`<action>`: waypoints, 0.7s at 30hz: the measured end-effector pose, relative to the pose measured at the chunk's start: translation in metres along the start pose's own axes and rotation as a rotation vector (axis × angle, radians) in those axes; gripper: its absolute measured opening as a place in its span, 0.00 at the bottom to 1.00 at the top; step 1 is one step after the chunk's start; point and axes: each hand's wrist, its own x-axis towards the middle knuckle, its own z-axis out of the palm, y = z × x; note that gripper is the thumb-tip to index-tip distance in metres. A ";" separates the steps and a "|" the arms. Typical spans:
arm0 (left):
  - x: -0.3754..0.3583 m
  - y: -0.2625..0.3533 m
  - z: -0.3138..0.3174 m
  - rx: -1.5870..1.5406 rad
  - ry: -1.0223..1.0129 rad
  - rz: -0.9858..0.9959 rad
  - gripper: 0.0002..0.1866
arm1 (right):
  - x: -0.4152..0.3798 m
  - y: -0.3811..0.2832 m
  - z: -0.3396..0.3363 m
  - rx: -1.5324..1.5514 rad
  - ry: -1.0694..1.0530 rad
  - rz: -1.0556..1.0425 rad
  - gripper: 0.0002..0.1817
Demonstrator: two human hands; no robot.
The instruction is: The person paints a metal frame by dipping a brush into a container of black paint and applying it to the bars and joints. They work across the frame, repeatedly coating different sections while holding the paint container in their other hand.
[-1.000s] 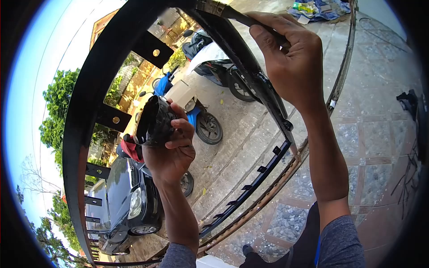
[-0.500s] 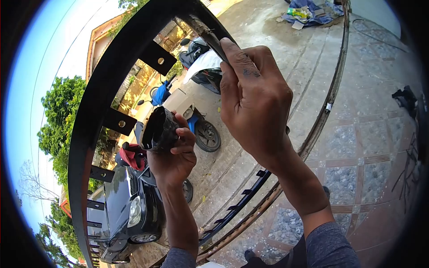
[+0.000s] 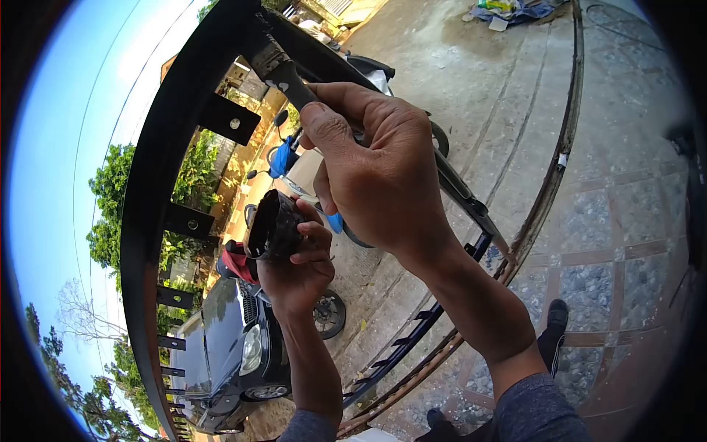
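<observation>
Head view: right hand (image 3: 383,177) grips brush handle (image 3: 289,76), left hand (image 3: 298,269) holds cup (image 3: 272,225).

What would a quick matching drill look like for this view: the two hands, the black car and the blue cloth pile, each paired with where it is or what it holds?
Things:
1. left hand
2. right hand
3. black car
4. blue cloth pile

Places or states:
A. lying on the concrete at the top of the view
B. gripping the brush handle against the black gate frame
C. parked beyond the gate, lower left
D. holding a small black container

Pairs: 1-D, 2-B, 3-C, 4-A
</observation>
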 end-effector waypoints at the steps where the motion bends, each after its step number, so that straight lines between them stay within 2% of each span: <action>1: 0.001 0.000 0.001 -0.002 0.004 -0.002 0.26 | 0.000 0.002 0.000 0.041 0.014 0.006 0.11; 5: 0.002 -0.003 0.003 0.095 -0.053 -0.009 0.24 | 0.004 0.014 0.009 0.208 0.019 0.043 0.12; 8: -0.003 0.019 -0.018 0.155 0.060 0.152 0.23 | -0.002 0.019 0.022 0.198 -0.046 0.054 0.11; 11: -0.002 0.000 0.005 0.043 0.062 0.041 0.22 | -0.006 0.017 0.018 0.222 -0.039 0.055 0.11; 14: -0.003 0.005 0.002 0.100 -0.015 -0.070 0.22 | 0.003 0.024 0.015 0.233 -0.023 0.020 0.12; 17: -0.006 0.010 -0.006 0.174 -0.105 -0.043 0.25 | -0.005 0.024 0.021 0.156 -0.107 0.062 0.12; 18: -0.006 0.007 -0.003 0.114 -0.071 -0.026 0.26 | -0.008 0.023 0.018 0.149 -0.120 0.071 0.12; 21: -0.004 0.003 0.008 -0.011 -0.020 -0.008 0.29 | -0.016 0.010 0.002 0.078 0.047 -0.003 0.12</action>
